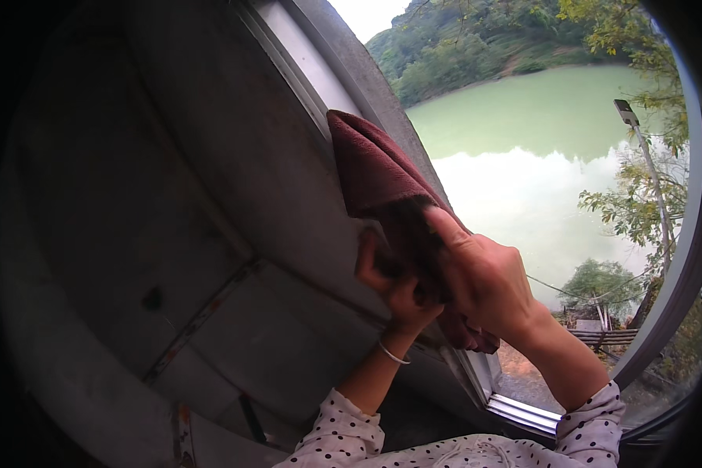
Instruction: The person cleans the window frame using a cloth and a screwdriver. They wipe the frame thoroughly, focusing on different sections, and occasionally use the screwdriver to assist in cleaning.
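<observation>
A maroon towel-like cloth [377, 167] is bunched in front of me, its folded upper end pointing up beside the window frame and its lower end hanging below my hands. My right hand [491, 281] grips it from the right, one finger stretched along the fabric. On the other side, my left hand [406, 295], with a light bangle at the wrist, has its fingers curled against the cloth's shadowed underside. Some of those fingers are blurred and dark. What lies inside the folds is hidden.
Right of the cloth, a window opening [538, 403] with a metal track looks out on green water, trees and a lamp post [649, 152]. A pale window frame [304, 55] rises at the upper left. To the left are a shadowed wall [228, 117] and tiled floor [245, 327].
</observation>
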`<control>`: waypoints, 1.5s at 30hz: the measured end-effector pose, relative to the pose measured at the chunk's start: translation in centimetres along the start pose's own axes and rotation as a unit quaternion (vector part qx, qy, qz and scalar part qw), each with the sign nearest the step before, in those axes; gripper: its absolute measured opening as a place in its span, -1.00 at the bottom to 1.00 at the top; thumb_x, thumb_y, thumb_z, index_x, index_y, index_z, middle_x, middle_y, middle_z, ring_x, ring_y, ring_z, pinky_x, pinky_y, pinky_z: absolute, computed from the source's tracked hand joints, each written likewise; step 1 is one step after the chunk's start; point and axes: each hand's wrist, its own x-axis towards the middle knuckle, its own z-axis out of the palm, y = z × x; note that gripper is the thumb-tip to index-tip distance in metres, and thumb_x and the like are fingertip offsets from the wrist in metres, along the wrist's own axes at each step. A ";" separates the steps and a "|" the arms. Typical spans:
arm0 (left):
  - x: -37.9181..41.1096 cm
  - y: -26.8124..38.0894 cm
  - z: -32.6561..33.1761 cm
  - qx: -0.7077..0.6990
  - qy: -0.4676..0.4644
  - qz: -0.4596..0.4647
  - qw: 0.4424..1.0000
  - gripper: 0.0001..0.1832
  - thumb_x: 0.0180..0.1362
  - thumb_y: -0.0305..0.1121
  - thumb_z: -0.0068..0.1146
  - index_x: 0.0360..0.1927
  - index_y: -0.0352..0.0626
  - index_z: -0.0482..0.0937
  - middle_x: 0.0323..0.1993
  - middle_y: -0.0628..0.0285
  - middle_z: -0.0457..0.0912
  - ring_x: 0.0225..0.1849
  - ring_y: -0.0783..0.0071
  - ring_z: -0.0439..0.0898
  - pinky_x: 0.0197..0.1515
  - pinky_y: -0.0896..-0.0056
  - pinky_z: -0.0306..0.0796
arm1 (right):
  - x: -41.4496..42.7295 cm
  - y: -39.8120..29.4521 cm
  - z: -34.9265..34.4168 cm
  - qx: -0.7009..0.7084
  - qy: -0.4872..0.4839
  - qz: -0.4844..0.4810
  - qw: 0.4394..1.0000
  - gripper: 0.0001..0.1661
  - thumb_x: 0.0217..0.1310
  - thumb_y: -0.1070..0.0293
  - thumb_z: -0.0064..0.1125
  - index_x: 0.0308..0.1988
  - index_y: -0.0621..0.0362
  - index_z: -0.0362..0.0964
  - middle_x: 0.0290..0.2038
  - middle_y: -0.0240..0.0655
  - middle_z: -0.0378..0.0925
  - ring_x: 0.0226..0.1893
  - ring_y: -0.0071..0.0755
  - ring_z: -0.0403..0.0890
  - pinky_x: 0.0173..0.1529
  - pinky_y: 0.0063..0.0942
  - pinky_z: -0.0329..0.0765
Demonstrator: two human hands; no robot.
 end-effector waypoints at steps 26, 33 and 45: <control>0.2 -0.1 -0.3 -0.191 0.034 -0.047 0.980 -0.52 0.17 -0.11 0.02 0.06 -0.22 0.45 0.36 -0.24 0.13 0.39 -0.11 0.15 0.42 -0.10 0.04 | 6.9 -0.6 -1.3 0.006 -0.059 0.030 0.998 -0.42 0.31 0.35 0.05 0.31 0.03 0.28 -0.51 0.06 0.56 -0.49 0.21 0.64 -0.43 -0.02 0.54; 0.8 -0.9 0.3 -0.274 0.095 -0.060 0.955 -0.36 0.24 0.22 -0.12 0.06 -0.17 0.37 0.38 -0.16 0.19 0.37 0.01 0.21 0.44 -0.04 0.03 | -21.5 1.8 -2.3 -0.016 -0.190 0.144 0.971 -0.31 0.21 0.34 0.23 0.33 -0.15 0.33 -0.58 -0.23 0.49 -0.62 -0.10 0.55 -0.53 -0.20 0.48; 1.6 -0.2 1.0 -0.278 0.090 -0.067 0.954 -0.37 0.27 0.23 -0.18 0.05 -0.16 0.35 0.40 -0.14 0.16 0.39 -0.02 0.19 0.44 -0.08 0.08 | -21.1 2.6 3.0 0.104 -0.093 0.170 0.975 -0.39 0.17 0.50 0.22 0.24 0.02 0.43 -0.52 -0.21 0.50 -0.55 -0.15 0.55 -0.45 -0.26 0.49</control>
